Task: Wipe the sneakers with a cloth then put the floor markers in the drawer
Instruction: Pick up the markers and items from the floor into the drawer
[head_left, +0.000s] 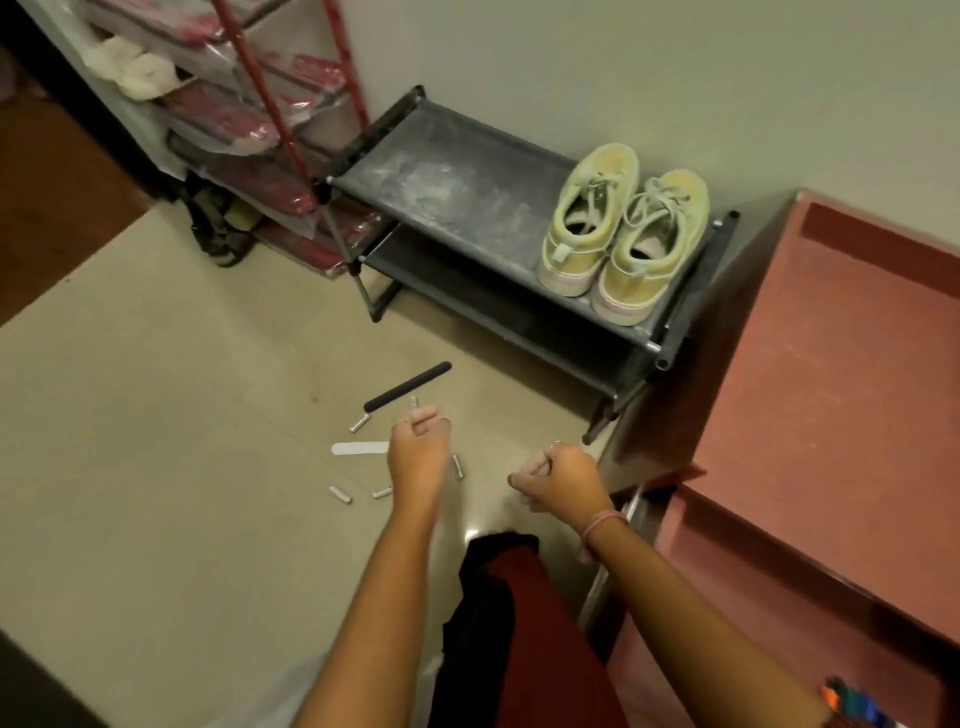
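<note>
- Floor markers: small silver cylinders lie scattered on the tiled floor (156, 415), one at upper left (359, 423), one at lower left (340, 494), one beside it (383, 491), one partly hidden behind the left wrist (458, 466).
- Left hand (420, 441) is closed around one cylinder (414, 403), whose tip shows above the fingers.
- Right hand (561, 480) is fisted; contents cannot be told.
- A black stick (408, 387) and a white strip (359, 448) lie among the markers.
- Judgement: collection is under way. Gather each remaining piece in turn, checking under the wrist, before carrying to the drawer (631, 512), seemingly ajar at the red cabinet (831, 389).
- Sneakers (623, 234) sit paired on the dusty shoe rack (441, 171).
</note>
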